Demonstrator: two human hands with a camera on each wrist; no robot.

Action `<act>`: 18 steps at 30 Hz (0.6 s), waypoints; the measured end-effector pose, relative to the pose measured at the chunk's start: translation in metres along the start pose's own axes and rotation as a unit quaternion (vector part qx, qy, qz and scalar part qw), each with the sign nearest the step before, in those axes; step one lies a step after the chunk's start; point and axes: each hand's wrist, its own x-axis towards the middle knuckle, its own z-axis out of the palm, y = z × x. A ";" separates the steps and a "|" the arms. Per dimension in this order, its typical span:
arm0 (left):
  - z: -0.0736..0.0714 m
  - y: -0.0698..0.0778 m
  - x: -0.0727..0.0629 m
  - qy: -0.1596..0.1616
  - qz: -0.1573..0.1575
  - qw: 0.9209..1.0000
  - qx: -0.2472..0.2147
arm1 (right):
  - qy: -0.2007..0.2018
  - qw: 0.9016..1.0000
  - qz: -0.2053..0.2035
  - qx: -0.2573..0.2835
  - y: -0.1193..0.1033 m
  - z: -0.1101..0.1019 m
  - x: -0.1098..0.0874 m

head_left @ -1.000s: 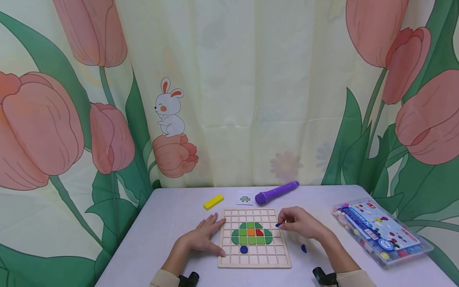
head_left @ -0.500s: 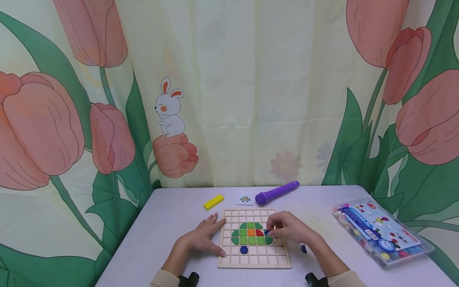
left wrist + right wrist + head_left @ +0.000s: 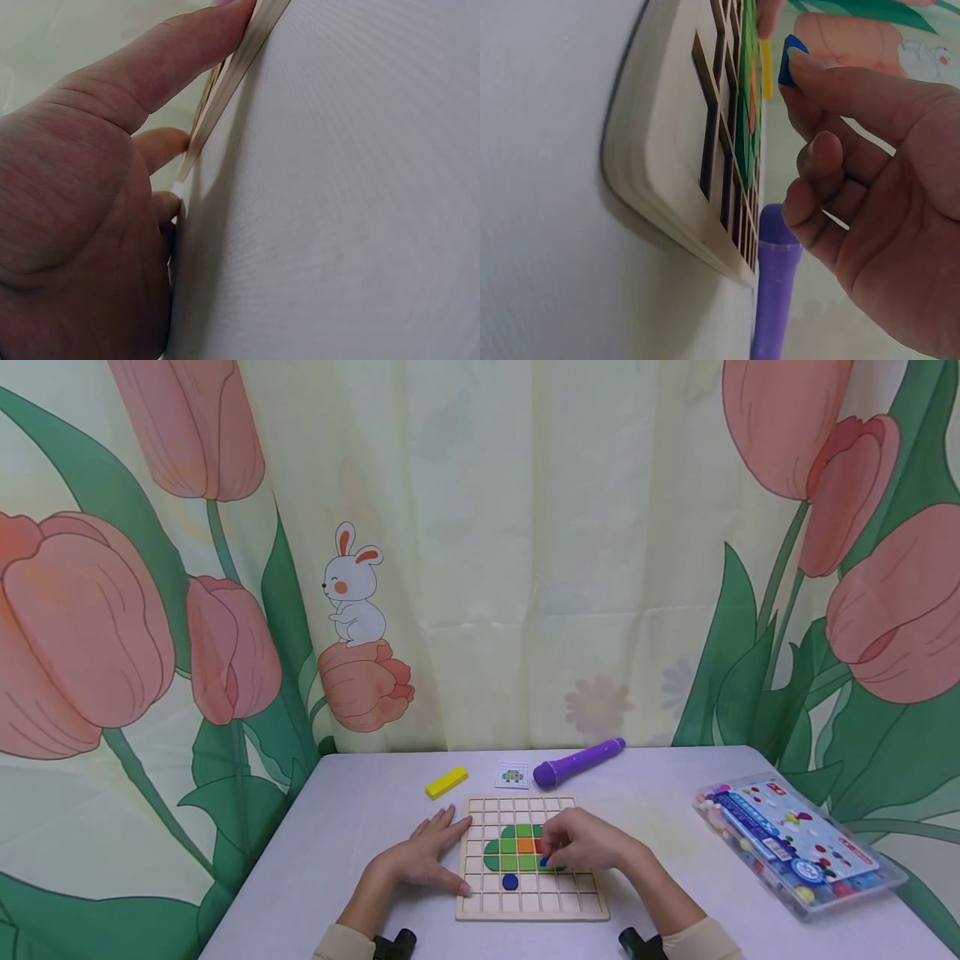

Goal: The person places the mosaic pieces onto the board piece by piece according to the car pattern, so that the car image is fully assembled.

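A wooden grid board lies on the table with a pattern of green, orange and red pieces set in its cells. Below that pattern a round blue shape sits on the grid. My left hand rests at the board's left side, fingers spread and fairly straight, its thumb on the edge. Above the pattern's right part, my right hand pinches a small blue tile between thumb and index finger. In the right wrist view the tile is held clear of the board. That hand hides some pieces.
Behind the board lie a yellow block, a small pattern card and a purple toy microphone. A clear plastic case of colourful pieces stands at the right of the table. A tulip-print curtain hangs behind.
My right hand has moved left and nearer with the blue tile, from the board's right edge to over the pattern. The loose blue tile at right is now out of sight. My left hand stays put.
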 end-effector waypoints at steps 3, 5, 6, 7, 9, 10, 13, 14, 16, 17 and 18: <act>0.000 0.001 0.000 0.000 0.003 1.000 -0.001 | -0.010 1.000 -0.004 0.004 -0.001 0.003 0.001; -0.001 0.001 -0.001 0.000 0.005 1.000 -0.001 | -0.014 1.000 -0.007 0.006 -0.002 0.006 0.002; -0.001 0.001 -0.001 -0.001 0.007 1.000 -0.001 | -0.015 1.000 -0.009 0.005 -0.002 0.007 0.002; -0.001 0.001 0.000 -0.001 0.008 1.000 -0.001 | -0.016 1.000 -0.011 0.004 -0.003 0.008 0.002; -0.002 0.001 0.000 -0.001 0.011 1.000 0.001 | -0.017 1.000 -0.010 -0.002 -0.003 0.009 0.001; -0.002 0.001 0.000 -0.001 0.010 1.000 0.002 | -0.017 1.000 -0.008 -0.007 -0.003 0.010 0.001; -0.001 0.000 0.001 -0.001 0.009 1.000 0.005 | -0.016 1.000 -0.002 -0.019 -0.004 0.011 0.000; -0.001 -0.001 0.001 -0.002 0.009 1.000 0.005 | -0.016 1.000 0.001 -0.022 -0.004 0.011 0.000; -0.001 -0.001 0.001 -0.002 0.009 1.000 0.004 | -0.016 1.000 0.005 -0.025 -0.005 0.012 0.000; -0.001 -0.001 0.001 -0.003 0.010 1.000 0.004 | -0.016 1.000 0.005 -0.025 -0.005 0.012 -0.001; -0.001 -0.001 0.001 -0.004 0.011 1.000 0.002 | -0.016 1.000 0.008 -0.025 -0.006 0.012 -0.001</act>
